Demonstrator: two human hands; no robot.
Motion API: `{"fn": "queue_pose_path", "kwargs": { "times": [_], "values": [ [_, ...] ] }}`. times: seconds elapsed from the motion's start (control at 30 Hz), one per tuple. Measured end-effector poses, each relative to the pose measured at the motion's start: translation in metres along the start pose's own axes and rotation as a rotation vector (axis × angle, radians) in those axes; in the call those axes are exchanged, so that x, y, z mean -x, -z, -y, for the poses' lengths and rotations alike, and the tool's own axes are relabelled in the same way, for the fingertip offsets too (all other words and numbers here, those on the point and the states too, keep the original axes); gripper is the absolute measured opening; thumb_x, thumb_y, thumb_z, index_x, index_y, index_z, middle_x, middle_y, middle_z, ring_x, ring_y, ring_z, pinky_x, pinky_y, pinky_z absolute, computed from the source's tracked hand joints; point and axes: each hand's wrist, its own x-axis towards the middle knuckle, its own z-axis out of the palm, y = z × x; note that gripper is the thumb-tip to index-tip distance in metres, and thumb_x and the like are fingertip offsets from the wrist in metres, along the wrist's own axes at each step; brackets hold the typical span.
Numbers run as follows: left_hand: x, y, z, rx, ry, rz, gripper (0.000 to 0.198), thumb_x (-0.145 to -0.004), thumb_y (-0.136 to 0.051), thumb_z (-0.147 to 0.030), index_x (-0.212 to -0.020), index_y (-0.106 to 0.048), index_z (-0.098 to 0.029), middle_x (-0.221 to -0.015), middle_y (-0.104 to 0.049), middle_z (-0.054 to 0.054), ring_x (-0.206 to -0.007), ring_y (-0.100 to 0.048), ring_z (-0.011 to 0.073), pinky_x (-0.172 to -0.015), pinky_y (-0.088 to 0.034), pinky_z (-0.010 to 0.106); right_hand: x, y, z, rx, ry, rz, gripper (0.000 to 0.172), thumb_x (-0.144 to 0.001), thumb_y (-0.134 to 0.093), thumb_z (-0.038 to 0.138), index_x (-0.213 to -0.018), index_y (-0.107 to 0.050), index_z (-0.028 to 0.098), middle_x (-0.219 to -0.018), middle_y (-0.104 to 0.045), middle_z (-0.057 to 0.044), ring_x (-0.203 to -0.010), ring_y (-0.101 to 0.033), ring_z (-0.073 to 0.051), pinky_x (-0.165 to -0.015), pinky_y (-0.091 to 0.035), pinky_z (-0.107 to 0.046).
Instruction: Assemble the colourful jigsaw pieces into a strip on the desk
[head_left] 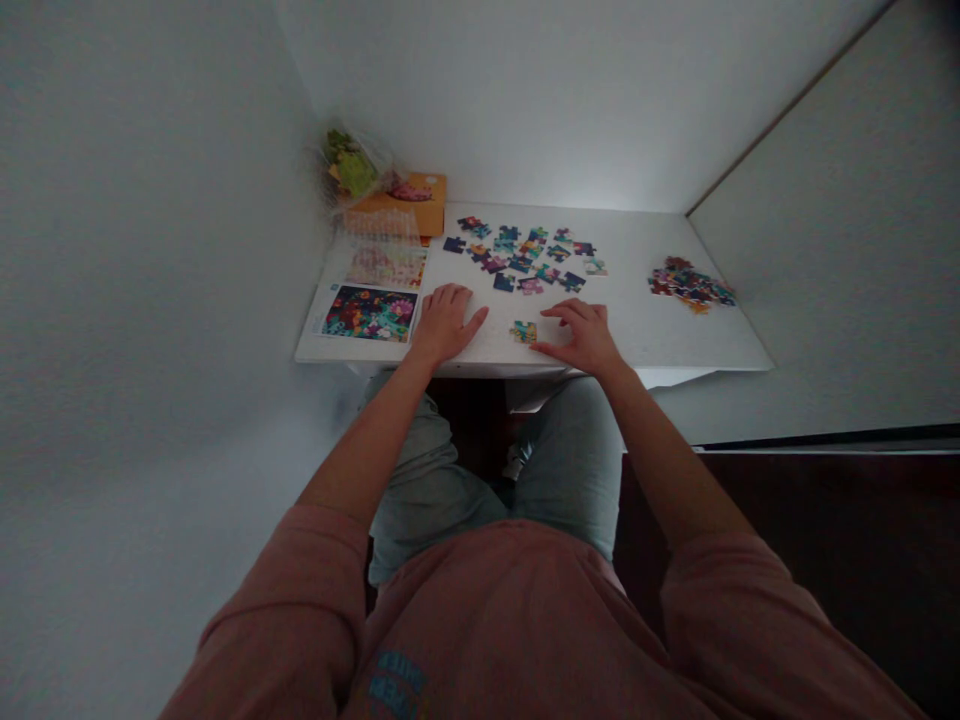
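Observation:
My left hand [448,323] lies flat on the white table [637,325], holding nothing. My right hand [581,335] rests near the table's front edge, its fingers spread. Just left of its thumb sits a small joined cluster of jigsaw pieces [524,332], close to the fingers; I cannot tell whether they touch. Farther back, several loose puzzle pieces [521,258] are spread out in dark blue, teal and pink. A heaped pile of pieces [690,284] lies toward the right end.
A printed sheet with a colourful floral picture [369,312] lies at the table's left end. Behind it are an orange box [411,205] and a clear plastic bag [352,165] holding green things. Walls [142,250] close in on the left and back. My knees are below the front edge.

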Motion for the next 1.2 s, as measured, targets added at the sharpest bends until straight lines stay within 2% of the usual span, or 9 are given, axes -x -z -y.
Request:
{"fn": "queue_pose_path", "kwargs": {
  "times": [0.13,0.27,0.43,0.53,0.7,0.83,0.97,1.07,1.2],
  "values": [
    [-0.001,-0.001,-0.001,-0.017,0.008,-0.012,0.046,-0.089,-0.034,-0.045,-0.125,-0.044,-0.019,-0.133,-0.043,0.010,-0.126,-0.033,0.0283,-0.106,-0.025,0.046,0.011,0.005,-0.009,-0.002,-0.010,0.035,0.060,-0.076,-0.052,0.066,-0.126,-0.051,0.032,-0.127,-0.049,-0.006,-0.119,-0.042,-0.028,-0.097,-0.031,-0.047],
    [0.000,-0.002,-0.002,-0.019,0.009,0.008,0.051,-0.087,-0.037,-0.049,-0.127,-0.042,-0.020,-0.135,-0.041,0.010,-0.127,-0.031,0.0289,-0.108,-0.023,0.047,0.010,0.002,-0.002,0.016,-0.069,0.060,0.058,-0.076,-0.054,0.064,-0.126,-0.050,0.036,-0.127,-0.048,-0.004,-0.121,-0.039,-0.029,-0.098,-0.030,-0.048],
    [0.000,-0.003,-0.001,-0.027,0.000,-0.002,0.052,-0.086,-0.037,-0.051,-0.127,-0.043,-0.020,-0.135,-0.041,0.010,-0.127,-0.030,0.0284,-0.108,-0.023,0.046,-0.002,-0.005,0.009,-0.049,-0.035,0.049,0.046,-0.079,-0.050,0.064,-0.116,-0.057,0.037,-0.122,-0.052,0.000,-0.109,-0.050,-0.023,-0.096,-0.035,-0.042],
    [0.000,-0.003,0.000,-0.041,-0.005,-0.008,0.052,-0.086,-0.037,-0.051,-0.127,-0.043,-0.019,-0.134,-0.042,0.010,-0.126,-0.032,0.0278,-0.107,-0.024,0.045,-0.002,-0.001,0.008,-0.059,-0.030,0.070,0.045,-0.081,-0.045,0.066,-0.111,-0.060,0.035,-0.120,-0.054,0.000,-0.103,-0.053,-0.023,-0.097,-0.032,-0.042],
    [0.001,0.001,-0.003,-0.050,0.011,0.021,0.052,-0.087,-0.036,-0.051,-0.127,-0.042,-0.019,-0.135,-0.041,0.010,-0.127,-0.031,0.0271,-0.107,-0.024,0.045,0.008,0.011,-0.017,-0.083,-0.061,0.065,0.057,-0.083,-0.037,0.070,-0.114,-0.060,0.028,-0.120,-0.054,-0.007,-0.092,-0.056,-0.023,-0.095,-0.029,-0.044],
    [0.001,0.004,-0.006,-0.035,0.030,0.040,0.053,-0.086,-0.038,-0.052,-0.127,-0.042,-0.018,-0.136,-0.040,0.011,-0.128,-0.030,0.0288,-0.107,-0.023,0.047,0.015,0.016,-0.047,-0.099,-0.080,0.026,0.058,-0.082,-0.041,0.068,-0.114,-0.061,0.025,-0.118,-0.055,-0.012,-0.084,-0.057,-0.023,-0.091,-0.032,-0.044],
    [0.000,0.001,-0.004,-0.017,0.013,0.012,0.053,-0.085,-0.040,-0.053,-0.125,-0.044,-0.019,-0.134,-0.042,0.011,-0.126,-0.033,0.0293,-0.107,-0.024,0.047,0.019,0.018,-0.066,-0.166,-0.089,0.031,0.051,-0.079,-0.050,0.063,-0.115,-0.061,0.028,-0.118,-0.053,-0.012,-0.085,-0.056,-0.024,-0.082,-0.042,-0.042],
    [-0.001,-0.003,0.000,-0.005,0.002,-0.026,0.053,-0.084,-0.041,-0.054,-0.124,-0.045,-0.021,-0.133,-0.044,0.010,-0.125,-0.034,0.0289,-0.107,-0.025,0.046,0.019,0.019,-0.072,-0.237,-0.073,0.018,0.041,-0.078,-0.058,0.056,-0.113,-0.061,0.035,-0.116,-0.052,-0.008,-0.088,-0.055,-0.022,-0.081,-0.046,-0.039],
    [-0.002,-0.008,0.003,0.032,-0.008,-0.048,0.053,-0.083,-0.042,-0.055,-0.124,-0.045,-0.022,-0.133,-0.044,0.009,-0.125,-0.034,0.0292,-0.107,-0.023,0.046,0.012,0.020,-0.078,-0.350,-0.034,0.010,0.038,-0.077,-0.064,0.048,-0.112,-0.060,0.035,-0.112,-0.053,-0.006,-0.083,-0.055,-0.019,-0.078,-0.048,-0.037]
  ]
}}
